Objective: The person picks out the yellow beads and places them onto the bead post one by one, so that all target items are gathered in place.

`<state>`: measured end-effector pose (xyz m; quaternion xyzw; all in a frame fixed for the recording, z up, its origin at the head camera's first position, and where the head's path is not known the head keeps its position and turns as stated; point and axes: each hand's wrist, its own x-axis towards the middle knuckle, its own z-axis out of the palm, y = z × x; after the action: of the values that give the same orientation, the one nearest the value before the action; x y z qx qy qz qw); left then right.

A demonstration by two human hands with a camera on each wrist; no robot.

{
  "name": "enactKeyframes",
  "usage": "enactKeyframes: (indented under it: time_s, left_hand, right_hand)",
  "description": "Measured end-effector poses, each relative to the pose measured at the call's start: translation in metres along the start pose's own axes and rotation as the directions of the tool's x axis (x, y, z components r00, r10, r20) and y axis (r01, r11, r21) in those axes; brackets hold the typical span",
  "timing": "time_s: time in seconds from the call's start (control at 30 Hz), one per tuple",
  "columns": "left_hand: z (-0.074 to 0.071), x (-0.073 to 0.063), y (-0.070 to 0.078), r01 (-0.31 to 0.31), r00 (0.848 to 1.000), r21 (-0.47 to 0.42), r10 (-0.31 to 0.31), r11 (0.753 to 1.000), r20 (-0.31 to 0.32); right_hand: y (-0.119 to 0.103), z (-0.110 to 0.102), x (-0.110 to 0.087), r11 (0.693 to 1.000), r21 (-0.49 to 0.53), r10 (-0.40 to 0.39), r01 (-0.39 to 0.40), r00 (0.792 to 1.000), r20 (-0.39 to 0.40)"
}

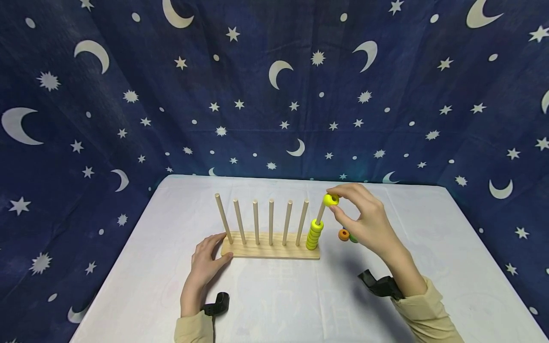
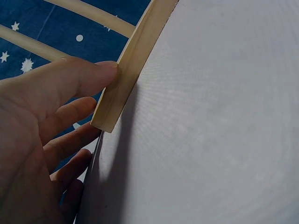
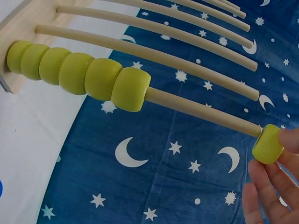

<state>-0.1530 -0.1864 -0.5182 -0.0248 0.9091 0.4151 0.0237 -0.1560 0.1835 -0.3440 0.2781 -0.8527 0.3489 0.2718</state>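
Observation:
A wooden peg stand (image 1: 270,251) with several upright pegs lies on the white table. Its rightmost peg (image 3: 201,112) carries a stack of yellow beads (image 1: 315,234) at the bottom. Between thumb and fingers, my right hand (image 1: 364,219) pinches one more yellow bead (image 3: 268,144) at the top end of that peg. Whether the tip has entered the bead's hole I cannot tell. My left hand (image 1: 207,262) grips the left end of the base, its thumb (image 2: 100,77) against the front edge and the other fingers behind.
Right of the stand, an orange bead (image 1: 343,234) and a green bead (image 1: 353,238) lie on the table, partly behind my right hand. A blue thing (image 3: 0,189) shows at the right wrist view's edge. A dark blue star-and-moon cloth (image 1: 274,95) hangs behind the table.

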Motion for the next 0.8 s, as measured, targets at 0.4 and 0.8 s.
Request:
enactKeyframes:
  time_s: [0.4, 0.8]
  left_hand:
    - [0.0002, -0.0003, 0.0037, 0.029, 1.000, 0.004, -0.029, 1.000, -0.002]
    - [-0.0002, 0.0000, 0.0018, 0.021, 1.000, 0.005, -0.021, 1.000, 0.000]
  right_hand:
    - [-0.0028, 0.0034, 0.0025, 1.000, -0.019, 0.011, -0.010, 1.000, 0.027]
    - [-0.0024, 0.0080, 0.0038, 1.000, 0.000, 0.013, -0.012, 0.999, 0.037]
